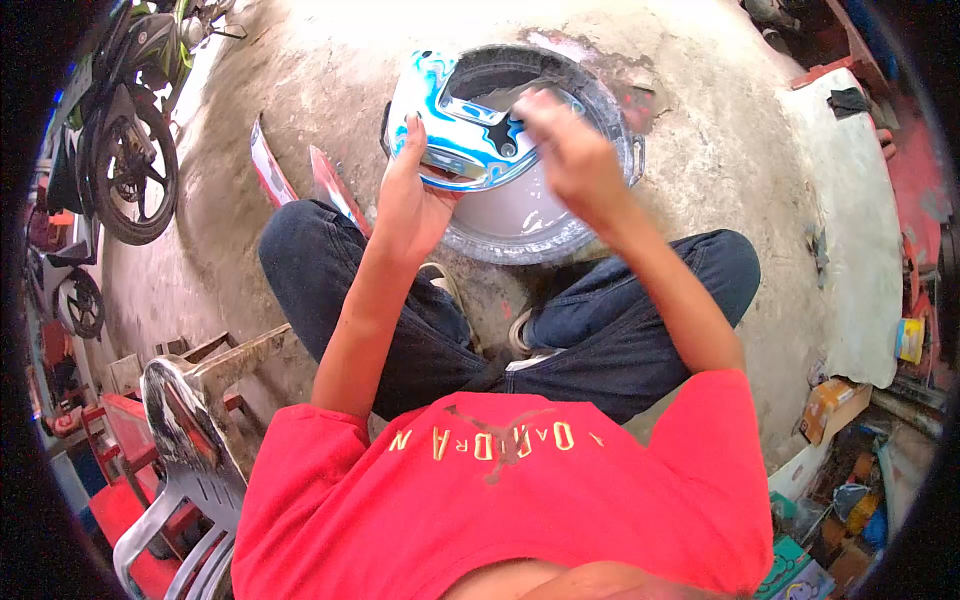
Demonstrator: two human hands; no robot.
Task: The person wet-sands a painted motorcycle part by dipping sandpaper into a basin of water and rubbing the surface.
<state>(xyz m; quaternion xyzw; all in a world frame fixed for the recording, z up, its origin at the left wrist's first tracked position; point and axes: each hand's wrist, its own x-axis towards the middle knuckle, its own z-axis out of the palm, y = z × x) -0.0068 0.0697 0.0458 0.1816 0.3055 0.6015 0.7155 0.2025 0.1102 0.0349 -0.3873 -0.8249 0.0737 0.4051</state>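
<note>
My left hand point(413, 200) grips the lower left side of a glossy blue-and-white painted panel point(425, 115), thumb on its face. The panel looks like a motorcycle body part and is tilted over a round dark basin point(600, 95). My right hand point(570, 150) is at the panel's right part, its fingers curled and smeared by motion. Whatever lies under those fingertips is hidden. Greyish liquid point(515, 205) shows inside the basin below the panel.
Two narrow red-and-white panels point(335, 185) lie on the concrete floor left of the basin. A motorcycle point(135, 150) stands at the upper left. At the lower left is a grey plastic chair point(190, 510). A cardboard box point(838, 408) and clutter line the right side.
</note>
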